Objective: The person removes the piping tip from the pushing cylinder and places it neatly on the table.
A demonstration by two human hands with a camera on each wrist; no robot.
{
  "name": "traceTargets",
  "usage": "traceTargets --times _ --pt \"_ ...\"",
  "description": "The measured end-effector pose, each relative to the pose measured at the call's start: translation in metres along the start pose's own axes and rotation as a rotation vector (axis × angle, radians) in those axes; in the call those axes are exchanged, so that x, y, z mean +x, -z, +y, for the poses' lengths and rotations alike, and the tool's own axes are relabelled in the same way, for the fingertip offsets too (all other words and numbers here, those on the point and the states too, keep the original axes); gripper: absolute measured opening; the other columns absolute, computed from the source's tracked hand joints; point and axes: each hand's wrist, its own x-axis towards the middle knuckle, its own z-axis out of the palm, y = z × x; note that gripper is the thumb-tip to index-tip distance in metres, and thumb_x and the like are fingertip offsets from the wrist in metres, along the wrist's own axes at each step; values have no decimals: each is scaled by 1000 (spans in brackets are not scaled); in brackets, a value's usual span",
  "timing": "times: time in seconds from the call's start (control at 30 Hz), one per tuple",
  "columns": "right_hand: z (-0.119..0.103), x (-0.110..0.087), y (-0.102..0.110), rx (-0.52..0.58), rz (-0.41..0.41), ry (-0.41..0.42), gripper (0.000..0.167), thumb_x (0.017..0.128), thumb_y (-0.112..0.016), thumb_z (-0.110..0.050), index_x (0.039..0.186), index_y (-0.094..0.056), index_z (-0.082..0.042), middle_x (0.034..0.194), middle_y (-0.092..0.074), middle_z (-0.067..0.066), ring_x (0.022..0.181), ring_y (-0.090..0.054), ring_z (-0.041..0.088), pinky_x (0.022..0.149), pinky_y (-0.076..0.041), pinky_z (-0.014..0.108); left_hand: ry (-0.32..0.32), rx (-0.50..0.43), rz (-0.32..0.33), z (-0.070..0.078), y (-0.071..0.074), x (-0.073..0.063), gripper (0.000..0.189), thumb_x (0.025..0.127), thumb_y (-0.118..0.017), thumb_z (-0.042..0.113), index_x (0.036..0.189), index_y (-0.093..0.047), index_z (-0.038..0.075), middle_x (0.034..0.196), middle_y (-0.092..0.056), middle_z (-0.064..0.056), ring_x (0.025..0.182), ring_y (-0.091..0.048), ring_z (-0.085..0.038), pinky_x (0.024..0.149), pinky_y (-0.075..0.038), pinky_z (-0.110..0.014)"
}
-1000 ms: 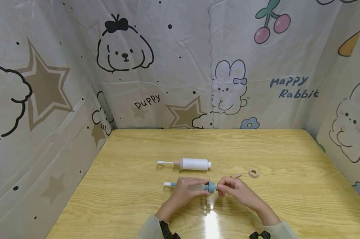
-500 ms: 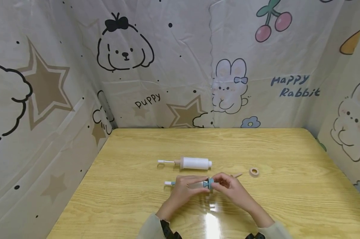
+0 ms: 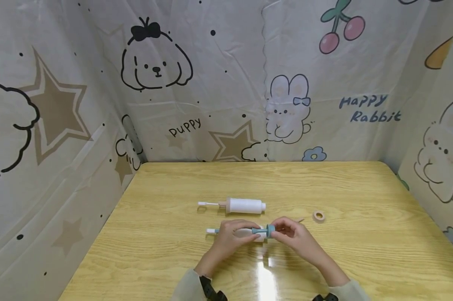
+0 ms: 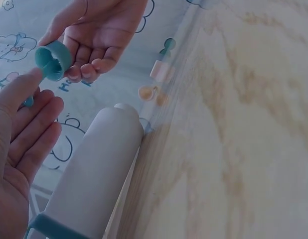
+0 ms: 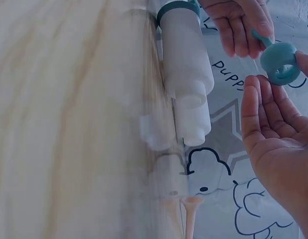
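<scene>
My left hand (image 3: 230, 238) pinches the left end of a thin teal stem (image 3: 261, 230) between thumb and fingers. On the stem's right end sits a teal ring-shaped cap (image 3: 271, 231), which my right hand (image 3: 294, 236) pinches by its rim. A hole through the cap shows in the right wrist view, and the other fingers of that hand lie loosely curved below it. Under both hands a white bottle (image 4: 96, 164) with a teal collar (image 4: 57, 229) lies on its side. Its white-tipped rod (image 3: 212, 230) sticks out left of my left hand, which hides the bottle's middle from above.
Behind the hands lies a second white bottle (image 3: 245, 206) with a beige collar and a white-tipped rod. To the right are a beige ring (image 3: 319, 216) and a beige stick (image 5: 190, 214) with a flared end. The wooden table (image 3: 166, 259) is enclosed by printed cloth (image 3: 196, 75).
My right hand closed in on the teal cap, then drew it slightly right. More of the stem now shows between the cap and my left hand, which has barely moved.
</scene>
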Motion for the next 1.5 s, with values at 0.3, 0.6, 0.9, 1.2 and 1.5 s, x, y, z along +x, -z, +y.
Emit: traceTargets --times 0.3,0.6,0.9,1.2,1.5 --pt "5 -10 16 -52 44 -9 23 97 -61 -14 114 -60 0 106 -65 11 93 -63 3 83 -55 20 1 19 46 -4 -4 0 12 84 -76 9 96 -75 11 95 -78 -4 88 -74 -15 81 -59 -23" --pt "8 -24 34 -67 80 -44 27 96 -62 -14 117 -59 2 107 -64 11 92 -62 2 82 -54 18 26 33 49 -4 -11 1 11 87 -74 13 98 -75 13 94 -78 -1 85 -73 -13 78 -59 -22" --pt "11 -37 52 -124 121 -24 23 96 -60 -8 116 -59 2 113 -62 15 94 -59 -5 84 -54 15 41 70 56 0 -25 5 12 86 -75 17 98 -76 15 95 -77 0 86 -73 -12 79 -59 -23" --pt "11 -50 70 -157 172 -93 29 96 -62 -12 119 -57 5 119 -59 22 97 -57 -8 84 -52 11 -3 80 61 3 -40 15 12 86 -75 15 98 -75 12 94 -77 -2 87 -73 -13 80 -58 -20" --pt "18 -62 87 -193 207 -72 27 95 -63 -9 118 -57 4 109 -62 0 95 -58 -7 82 -52 12 -18 80 50 6 -57 24 12 84 -76 15 95 -75 11 90 -77 -4 84 -73 -13 78 -60 -24"
